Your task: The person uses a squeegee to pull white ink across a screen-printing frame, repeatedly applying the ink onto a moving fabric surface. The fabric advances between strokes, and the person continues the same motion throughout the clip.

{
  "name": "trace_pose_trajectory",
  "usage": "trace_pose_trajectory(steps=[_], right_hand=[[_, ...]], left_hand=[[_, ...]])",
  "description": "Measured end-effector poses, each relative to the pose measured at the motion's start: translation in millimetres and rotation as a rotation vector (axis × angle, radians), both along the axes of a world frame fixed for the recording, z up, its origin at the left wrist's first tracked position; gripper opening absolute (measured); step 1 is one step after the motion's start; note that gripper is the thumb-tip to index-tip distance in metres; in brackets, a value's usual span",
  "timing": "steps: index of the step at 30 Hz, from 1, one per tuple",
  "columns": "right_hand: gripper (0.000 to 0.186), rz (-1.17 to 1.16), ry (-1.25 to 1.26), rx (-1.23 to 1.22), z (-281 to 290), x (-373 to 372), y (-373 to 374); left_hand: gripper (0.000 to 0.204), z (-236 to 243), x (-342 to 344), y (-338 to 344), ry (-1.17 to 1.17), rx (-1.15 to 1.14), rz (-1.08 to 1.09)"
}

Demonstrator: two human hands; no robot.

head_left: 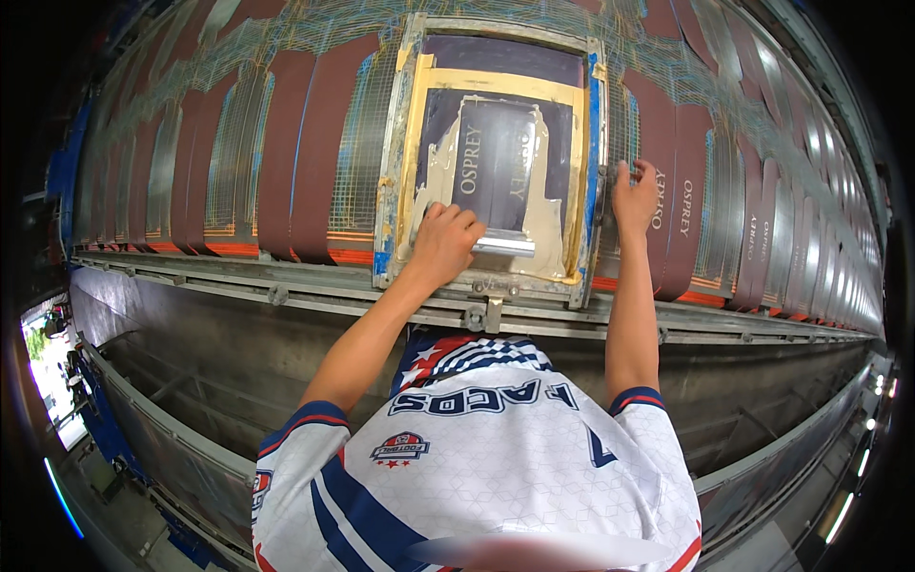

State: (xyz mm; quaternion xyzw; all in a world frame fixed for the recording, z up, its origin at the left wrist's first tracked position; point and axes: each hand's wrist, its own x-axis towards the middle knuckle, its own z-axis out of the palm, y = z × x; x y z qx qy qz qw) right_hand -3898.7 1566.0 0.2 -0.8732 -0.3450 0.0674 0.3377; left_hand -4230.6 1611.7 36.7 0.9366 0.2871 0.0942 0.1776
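Note:
In front of me a screen-printing frame lies flat on the long table, with yellow and blue tape along its edges. Thick cream ink is spread around the lettered middle of its dark mesh. My left hand is closed on the left end of a metal-edged squeegee, which rests across the near part of the mesh. Just beyond the frame's right side, my right hand is raised with fingers bent and apart, holding nothing visible. Beneath and beside it lie maroon pieces with pale lettering.
Plain maroon pieces lie in rows to the left, between strips marked with coloured grid lines. A metal rail with stops runs along the table's near edge. Another long table edge stands behind me.

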Motion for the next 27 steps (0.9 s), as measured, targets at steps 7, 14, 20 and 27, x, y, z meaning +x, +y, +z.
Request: trace_pose_trajectory(steps=[7, 14, 20, 27], right_hand=[[0.035, -0.011, 0.192, 0.125, -49, 23, -12], [0.029, 0.014, 0.182, 0.223, 1, -26, 14], [0.030, 0.016, 0.348, 0.230, -20, -155, 71], [0.027, -0.038, 0.417, 0.302, -29, -224, 98]], left_hand=[[0.035, 4, -4, -2, 0.000, 0.016, -0.008], [0.034, 17, -37, 17, -0.080, -0.006, 0.045], [0.026, 7, -145, 81, -0.030, 0.011, 0.049], [0.021, 9, -207, 106, -0.020, 0.067, 0.006]])
